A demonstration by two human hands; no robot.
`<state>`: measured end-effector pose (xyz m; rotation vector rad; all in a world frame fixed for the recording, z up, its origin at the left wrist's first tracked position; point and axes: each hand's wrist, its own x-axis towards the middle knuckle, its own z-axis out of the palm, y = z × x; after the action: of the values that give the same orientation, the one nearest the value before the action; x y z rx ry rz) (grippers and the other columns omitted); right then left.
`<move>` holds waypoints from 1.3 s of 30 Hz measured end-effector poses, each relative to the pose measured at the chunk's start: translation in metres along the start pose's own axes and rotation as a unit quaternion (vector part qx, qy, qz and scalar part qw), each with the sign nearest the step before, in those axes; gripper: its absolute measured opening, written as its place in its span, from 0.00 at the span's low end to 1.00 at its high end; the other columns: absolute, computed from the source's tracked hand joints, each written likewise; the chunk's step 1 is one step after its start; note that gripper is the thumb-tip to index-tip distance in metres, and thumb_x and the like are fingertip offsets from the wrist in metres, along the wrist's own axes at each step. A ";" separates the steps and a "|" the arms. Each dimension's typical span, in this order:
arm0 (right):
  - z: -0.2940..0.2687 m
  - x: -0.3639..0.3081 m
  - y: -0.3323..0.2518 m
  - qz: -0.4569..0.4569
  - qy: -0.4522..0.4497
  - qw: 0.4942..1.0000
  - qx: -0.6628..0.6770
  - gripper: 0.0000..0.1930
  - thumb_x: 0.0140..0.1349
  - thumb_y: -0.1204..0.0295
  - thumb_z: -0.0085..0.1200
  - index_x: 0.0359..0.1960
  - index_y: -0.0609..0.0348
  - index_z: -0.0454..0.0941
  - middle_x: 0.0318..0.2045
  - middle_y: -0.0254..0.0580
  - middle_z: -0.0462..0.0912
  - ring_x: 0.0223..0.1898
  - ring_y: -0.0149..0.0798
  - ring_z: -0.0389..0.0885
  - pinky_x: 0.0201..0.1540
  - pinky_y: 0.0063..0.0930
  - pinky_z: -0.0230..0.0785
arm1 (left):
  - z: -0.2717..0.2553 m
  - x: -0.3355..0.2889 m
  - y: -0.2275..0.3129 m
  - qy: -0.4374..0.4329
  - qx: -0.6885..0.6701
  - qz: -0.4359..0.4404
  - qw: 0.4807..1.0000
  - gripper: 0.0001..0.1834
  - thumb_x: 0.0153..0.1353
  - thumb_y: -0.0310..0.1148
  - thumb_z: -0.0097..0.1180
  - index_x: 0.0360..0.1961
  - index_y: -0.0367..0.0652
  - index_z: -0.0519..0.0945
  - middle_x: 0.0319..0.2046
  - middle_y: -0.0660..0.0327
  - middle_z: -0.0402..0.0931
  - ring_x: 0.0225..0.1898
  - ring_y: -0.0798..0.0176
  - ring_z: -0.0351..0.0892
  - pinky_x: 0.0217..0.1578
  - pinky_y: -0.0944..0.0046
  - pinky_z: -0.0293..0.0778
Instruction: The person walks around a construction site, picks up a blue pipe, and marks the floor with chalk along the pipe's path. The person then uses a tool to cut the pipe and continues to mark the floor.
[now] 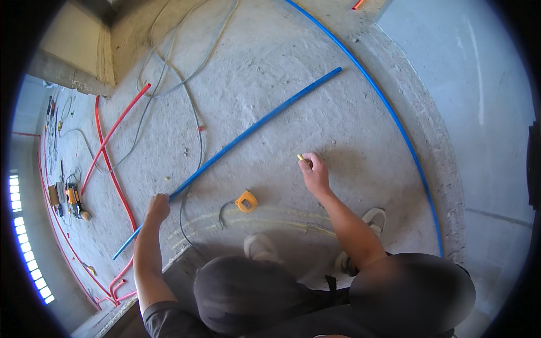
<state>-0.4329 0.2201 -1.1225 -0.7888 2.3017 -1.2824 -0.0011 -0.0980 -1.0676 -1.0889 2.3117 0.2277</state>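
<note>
Pipe, straight and blue, slants across the concrete floor from near left to far right, and my left hand is wrapped around it toward its near end. My right hand pinches a small yellow piece between thumb and fingertips, well apart from the pipe; watching remotely, I cannot tell what that piece is. To handle both well, I judge the left grip should be firm enough that the pipe neither rolls nor twists, while the right pinch should be light, with the tip exposed. I should also mind the yellow tape measure lying on the floor between my hands.
</note>
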 end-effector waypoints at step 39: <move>0.018 -0.013 0.005 -0.107 0.115 0.979 -0.128 0.09 0.65 0.64 0.50 0.43 0.52 0.75 0.34 0.41 0.78 0.31 0.50 0.79 0.30 0.44 0.71 | 0.001 0.005 -0.003 -0.006 0.013 0.019 1.000 0.08 0.50 0.24 0.51 0.31 0.37 0.81 0.34 0.43 0.80 0.39 0.38 0.79 0.42 0.46 0.75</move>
<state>-0.4138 0.2192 -1.1354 -1.0485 2.6661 -1.2343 -0.0011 -0.1026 -1.0710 -1.0292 2.3193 0.2172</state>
